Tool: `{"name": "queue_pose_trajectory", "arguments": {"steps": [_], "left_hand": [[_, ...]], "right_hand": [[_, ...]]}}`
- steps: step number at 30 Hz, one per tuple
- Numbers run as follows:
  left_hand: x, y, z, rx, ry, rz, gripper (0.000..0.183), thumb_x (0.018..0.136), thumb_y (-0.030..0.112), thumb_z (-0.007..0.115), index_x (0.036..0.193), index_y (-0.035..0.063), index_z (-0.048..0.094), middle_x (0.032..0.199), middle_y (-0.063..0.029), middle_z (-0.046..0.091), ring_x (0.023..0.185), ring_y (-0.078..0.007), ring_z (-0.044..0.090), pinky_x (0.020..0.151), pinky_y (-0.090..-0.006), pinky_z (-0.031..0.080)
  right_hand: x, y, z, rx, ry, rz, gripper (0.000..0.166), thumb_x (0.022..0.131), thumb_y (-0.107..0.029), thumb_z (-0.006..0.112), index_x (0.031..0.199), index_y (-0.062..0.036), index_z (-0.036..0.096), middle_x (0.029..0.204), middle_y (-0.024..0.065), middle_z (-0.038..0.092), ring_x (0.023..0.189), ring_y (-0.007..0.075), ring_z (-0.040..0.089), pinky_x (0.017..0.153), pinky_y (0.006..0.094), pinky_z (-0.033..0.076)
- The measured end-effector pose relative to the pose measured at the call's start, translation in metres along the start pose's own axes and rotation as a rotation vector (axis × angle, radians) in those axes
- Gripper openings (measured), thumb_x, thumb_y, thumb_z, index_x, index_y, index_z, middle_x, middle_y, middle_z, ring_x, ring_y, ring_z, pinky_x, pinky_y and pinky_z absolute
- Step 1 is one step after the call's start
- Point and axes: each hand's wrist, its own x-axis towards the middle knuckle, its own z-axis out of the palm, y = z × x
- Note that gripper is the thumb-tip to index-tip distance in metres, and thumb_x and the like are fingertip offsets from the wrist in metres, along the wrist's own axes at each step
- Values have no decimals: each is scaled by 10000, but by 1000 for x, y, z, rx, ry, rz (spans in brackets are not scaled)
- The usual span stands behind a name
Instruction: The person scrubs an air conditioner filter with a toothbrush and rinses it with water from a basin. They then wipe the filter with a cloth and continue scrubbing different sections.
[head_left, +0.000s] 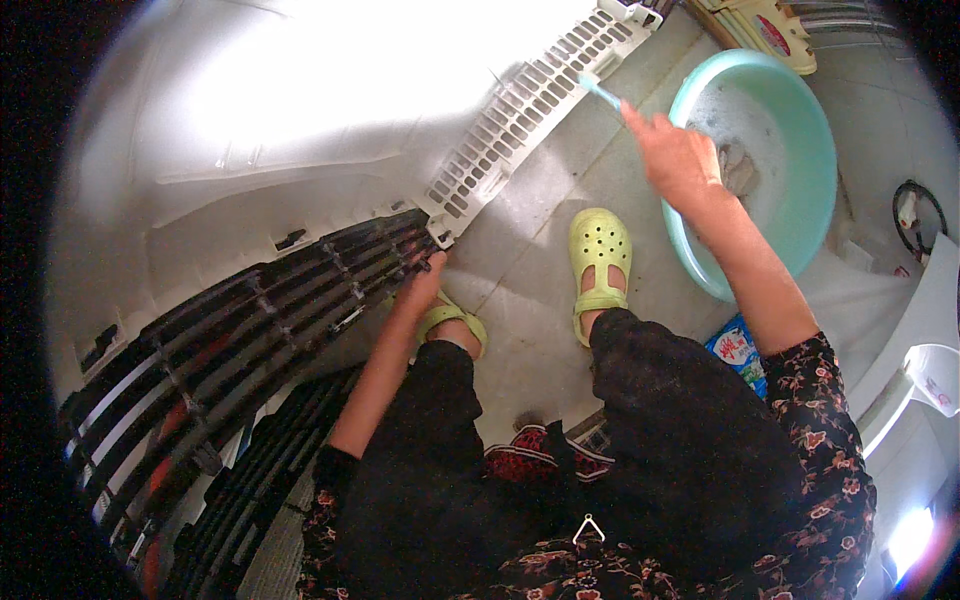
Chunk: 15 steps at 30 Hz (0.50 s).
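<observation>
My right hand (679, 161) holds a light-blue toothbrush (604, 93). Its head meets the edge of the slotted grille strip (517, 120) on a large white plastic panel (285, 150), which looks like an appliance cover. My left hand (427, 279) grips the near corner of that panel, where the black louvred grille (259, 300) ends; its fingertips are partly hidden. Strong glare washes out much of the panel's face. Beside my right forearm stands a mint-green plastic basin (806, 172) with foamy water and a greyish cloth (739, 171) in it.
My feet, in yellow-green clogs (600, 240), are on the tiled floor (517, 300). A second black grille (262, 457) lies at lower left. On the right are a blue detergent bag (739, 352), a white dipper (930, 379) and a dark looped cord (919, 217).
</observation>
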Motion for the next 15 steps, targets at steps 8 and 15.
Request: {"name": "queue_pose_trajectory", "arguments": {"steps": [8,15], "left_hand": [[37,-38,18,-23,32,267,449,806,372,453,1058,2,491,1097,-157,493,1007,-327,446,845,-386,354],[51,-71,32,-238,25,100,396,807,321,469,1050,9,499,1095,-146,493,1001,-306,446,841,-363,355]], "right_hand": [[63,47,36,13,246,-97,523,727,-18,449,1210,-196,358,869,84,542,794,248,556,714,380,437],[21,63,43,43,42,-11,546,738,-39,467,1243,-179,312,897,106,539,761,278,570,715,381,437]]}}
